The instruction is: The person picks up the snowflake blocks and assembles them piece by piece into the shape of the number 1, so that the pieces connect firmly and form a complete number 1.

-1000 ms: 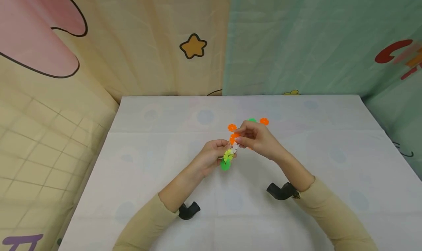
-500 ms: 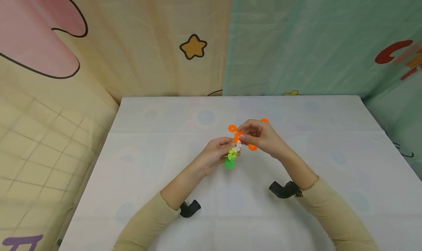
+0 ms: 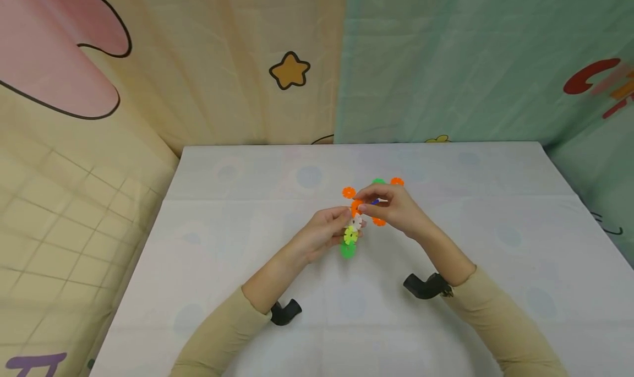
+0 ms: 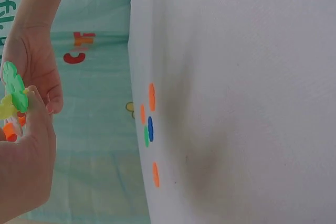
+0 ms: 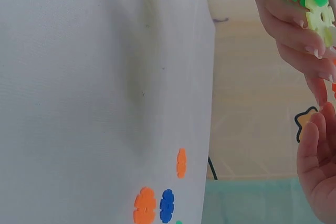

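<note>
Head view, middle of the frame: both hands are at one short chain [image 3: 350, 235] of notched discs, held up off the table [image 3: 307, 305]. It runs from a green disc [image 3: 348, 250] at the bottom through a yellow disc [image 3: 350, 235] and a white disc [image 3: 355, 222] to an orange disc [image 3: 356, 207] at the top. The left hand [image 3: 319, 235], left of the chain, grips it at its upper part with the thumb; the right hand [image 3: 393, 209] pinches the orange end from the right. The hands nearly meet; whether their fingers touch, I cannot tell. Nor can I tell if a second orange disc sits in that pinch.

Compared with a second ago, the chain has shifted rightward and stands straighter in the frame. Since half a second ago the right hand has dipped slightly, uncovering a blue disc [image 3: 375, 202] and a loose green disc [image 3: 378, 181] above centre.

My reading: the chain is being steadied while its orange end is worked, and whether that joint is seated is not visible. Three loose orange discs [image 3: 349, 192] also lie around the right hand; the left wrist view shows them on the table, left of its centre.
</note>
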Demonstrator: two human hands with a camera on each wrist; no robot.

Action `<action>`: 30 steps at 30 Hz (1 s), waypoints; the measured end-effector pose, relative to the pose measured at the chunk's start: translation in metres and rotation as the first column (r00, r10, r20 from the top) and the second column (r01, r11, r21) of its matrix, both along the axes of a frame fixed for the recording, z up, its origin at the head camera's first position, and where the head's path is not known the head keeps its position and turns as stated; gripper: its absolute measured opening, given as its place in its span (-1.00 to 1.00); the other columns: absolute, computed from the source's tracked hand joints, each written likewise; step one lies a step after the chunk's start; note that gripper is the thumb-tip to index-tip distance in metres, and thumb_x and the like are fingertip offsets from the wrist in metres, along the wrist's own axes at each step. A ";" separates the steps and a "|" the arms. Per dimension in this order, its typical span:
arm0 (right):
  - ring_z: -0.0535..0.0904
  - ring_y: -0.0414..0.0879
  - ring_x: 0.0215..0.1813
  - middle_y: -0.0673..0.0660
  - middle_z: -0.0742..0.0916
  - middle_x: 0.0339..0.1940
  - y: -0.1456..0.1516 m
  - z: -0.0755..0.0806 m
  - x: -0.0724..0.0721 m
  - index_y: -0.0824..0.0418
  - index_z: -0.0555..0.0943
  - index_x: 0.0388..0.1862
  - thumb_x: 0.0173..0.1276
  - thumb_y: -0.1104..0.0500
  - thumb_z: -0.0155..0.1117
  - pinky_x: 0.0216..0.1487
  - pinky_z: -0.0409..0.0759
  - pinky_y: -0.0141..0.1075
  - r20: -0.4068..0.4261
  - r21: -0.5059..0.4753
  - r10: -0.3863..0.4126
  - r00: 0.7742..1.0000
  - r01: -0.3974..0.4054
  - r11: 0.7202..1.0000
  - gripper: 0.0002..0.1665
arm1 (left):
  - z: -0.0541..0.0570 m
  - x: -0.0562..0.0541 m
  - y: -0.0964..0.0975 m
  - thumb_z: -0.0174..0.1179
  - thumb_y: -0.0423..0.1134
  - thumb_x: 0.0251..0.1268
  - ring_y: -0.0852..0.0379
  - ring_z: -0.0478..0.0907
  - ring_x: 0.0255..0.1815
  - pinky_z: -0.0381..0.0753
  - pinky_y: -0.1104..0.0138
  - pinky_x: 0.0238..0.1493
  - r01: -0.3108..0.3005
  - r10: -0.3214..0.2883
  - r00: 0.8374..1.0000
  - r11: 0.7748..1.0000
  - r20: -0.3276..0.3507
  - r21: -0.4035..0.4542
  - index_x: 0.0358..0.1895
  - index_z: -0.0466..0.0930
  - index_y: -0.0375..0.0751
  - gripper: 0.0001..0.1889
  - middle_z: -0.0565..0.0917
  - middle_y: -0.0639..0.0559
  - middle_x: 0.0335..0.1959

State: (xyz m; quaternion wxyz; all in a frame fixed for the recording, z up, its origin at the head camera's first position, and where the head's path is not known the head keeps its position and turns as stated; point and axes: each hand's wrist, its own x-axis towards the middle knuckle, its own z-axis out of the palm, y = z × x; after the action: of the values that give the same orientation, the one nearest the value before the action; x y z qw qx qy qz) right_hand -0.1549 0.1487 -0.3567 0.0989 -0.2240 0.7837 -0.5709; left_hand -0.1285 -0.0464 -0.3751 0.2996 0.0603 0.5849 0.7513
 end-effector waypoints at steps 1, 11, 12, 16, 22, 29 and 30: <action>0.51 -0.01 -0.13 0.13 0.64 -0.22 0.000 0.000 0.000 0.38 0.60 -0.10 0.25 0.30 0.28 -0.06 0.55 -0.26 0.001 -0.003 0.004 1.000 -0.004 1.000 -0.74 | 0.000 0.000 0.000 -0.18 -0.21 0.51 0.12 0.62 -0.18 0.53 0.27 0.01 0.003 -0.003 1.000 1.000 0.003 0.002 0.21 0.30 -0.57 -0.55 0.56 -0.33 0.02; 0.50 0.03 -0.14 0.14 0.61 -0.21 -0.003 -0.004 -0.002 0.34 0.62 -0.16 0.25 0.32 0.28 -0.12 0.58 -0.24 0.049 0.003 0.053 0.997 -0.053 0.999 -0.81 | 0.002 -0.001 0.001 -0.13 -0.22 0.49 0.21 0.51 -0.24 0.56 0.40 -0.13 -0.027 0.028 0.999 1.000 0.036 -0.016 0.11 0.39 -0.54 -0.61 0.54 0.05 -0.24; 0.50 0.03 -0.14 0.14 0.62 -0.21 -0.002 -0.005 -0.002 0.33 0.62 -0.16 0.25 0.31 0.28 -0.11 0.57 -0.24 0.055 0.008 0.049 0.997 -0.050 0.999 -0.82 | 0.002 -0.001 0.001 -0.12 -0.23 0.48 0.21 0.50 -0.26 0.56 0.42 -0.15 -0.028 0.029 0.999 0.999 0.042 -0.018 0.11 0.39 -0.54 -0.61 0.53 0.06 -0.26; 0.50 0.01 -0.12 0.15 0.63 -0.20 0.001 -0.005 -0.003 0.32 0.62 -0.15 0.25 0.27 0.28 -0.04 0.53 -0.19 0.074 0.046 0.020 0.997 -0.023 0.999 -0.80 | 0.000 -0.001 0.001 -0.09 -0.25 0.47 0.22 0.51 -0.25 0.56 0.42 -0.13 -0.035 0.035 0.998 0.999 0.046 -0.021 0.15 0.36 -0.55 -0.60 0.53 0.07 -0.26; 0.49 0.01 -0.05 0.22 0.61 -0.12 0.018 -0.006 -0.013 0.36 0.59 -0.07 0.26 0.19 0.30 -0.03 0.52 -0.25 0.105 0.131 -0.072 0.992 0.058 0.990 -0.67 | -0.002 -0.004 -0.003 -0.05 -0.26 0.45 0.22 0.51 -0.21 0.53 0.42 -0.09 -0.091 0.093 0.995 0.995 0.034 -0.041 0.19 0.35 -0.53 -0.59 0.58 -0.03 -0.03; 0.49 0.00 -0.13 0.20 0.59 -0.18 0.045 -0.025 -0.025 0.45 0.51 0.03 0.28 0.21 0.27 -0.14 0.55 -0.37 0.182 0.211 -0.111 0.977 0.072 0.975 -0.58 | 0.000 -0.007 -0.006 0.00 -0.22 0.42 0.18 0.43 -0.25 0.53 0.46 -0.18 -0.160 0.167 0.983 0.983 0.072 -0.088 0.19 0.39 -0.46 -0.59 0.53 0.07 -0.24; 0.50 -0.01 -0.15 0.20 0.59 -0.18 0.048 -0.028 -0.026 0.46 0.50 0.04 0.28 0.22 0.26 -0.15 0.56 -0.37 0.198 0.217 -0.119 0.973 0.075 0.973 -0.58 | 0.001 -0.007 -0.007 0.00 -0.22 0.42 0.18 0.41 -0.25 0.52 0.46 -0.20 -0.166 0.172 0.983 0.982 0.069 -0.089 0.19 0.39 -0.45 -0.59 0.53 0.07 -0.25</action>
State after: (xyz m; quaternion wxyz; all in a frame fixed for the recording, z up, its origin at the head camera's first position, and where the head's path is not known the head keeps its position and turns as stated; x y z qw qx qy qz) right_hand -0.1805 0.1965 -0.3844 0.1758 -0.1120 0.8344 -0.5102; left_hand -0.1354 -0.0530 -0.3746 0.2593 -0.0310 0.6066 0.7509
